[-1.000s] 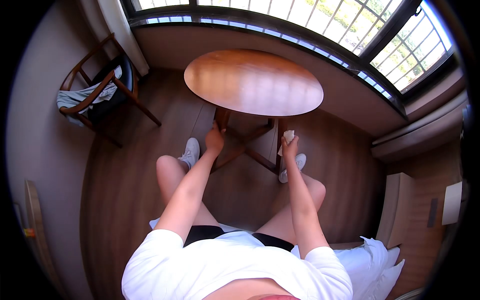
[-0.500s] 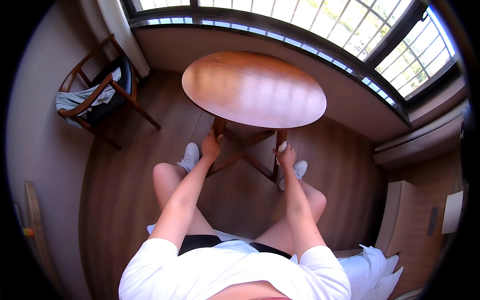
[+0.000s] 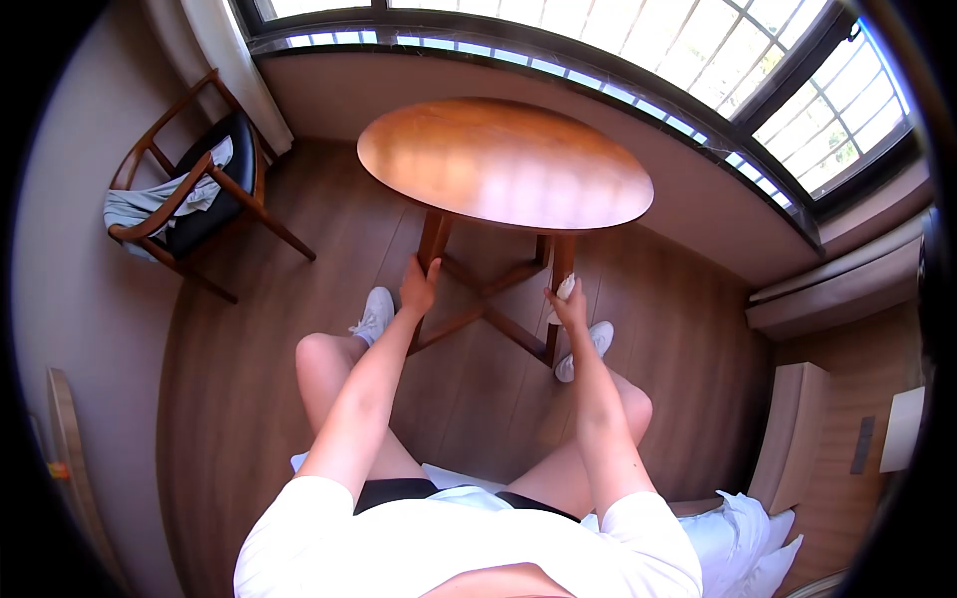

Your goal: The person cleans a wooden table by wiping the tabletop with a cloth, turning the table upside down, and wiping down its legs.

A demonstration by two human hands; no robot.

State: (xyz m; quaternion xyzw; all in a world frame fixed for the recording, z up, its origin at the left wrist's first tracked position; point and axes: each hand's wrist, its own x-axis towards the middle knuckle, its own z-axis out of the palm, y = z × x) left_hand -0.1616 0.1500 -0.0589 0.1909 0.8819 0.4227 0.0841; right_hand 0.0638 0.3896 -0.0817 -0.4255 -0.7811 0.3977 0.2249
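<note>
A round wooden table [image 3: 503,164] with crossed legs stands in front of me. My left hand [image 3: 420,285] is closed round its left front leg [image 3: 433,237], below the tabletop. At the right front leg [image 3: 563,255], my right hand [image 3: 569,304] is closed on a crumpled white cloth [image 3: 566,288], which lies against the leg. Part of the cloth hangs below my fingers; the rest is hidden in the hand.
A wooden chair [image 3: 239,191] with a black seat and a draped grey cloth [image 3: 150,204] stands at the left. Behind the table are a low wall [image 3: 329,98] and barred windows. White bedding [image 3: 723,543] lies at lower right.
My right hand has moved down and slightly left with the cloth, onto the right leg. My left hand has shifted slightly down and left along its leg.
</note>
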